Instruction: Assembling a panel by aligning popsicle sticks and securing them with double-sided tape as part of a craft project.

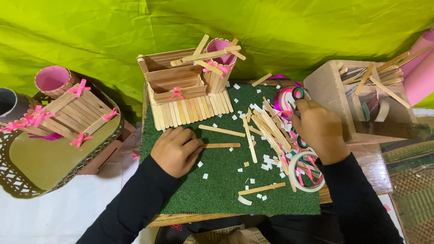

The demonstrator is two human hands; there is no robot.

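Your left hand [175,150] rests at the centre of the frame on the green turf mat [217,190], its grip pinching one end of a flat wooden stick [221,145]. Your right hand [318,129], right of centre, curls around a small tape roll [298,93]; whether that grip is pressed tight, you cannot tell. Loose sticks [271,129] lie between your hands, and a stick-built box [181,86] stands above them.
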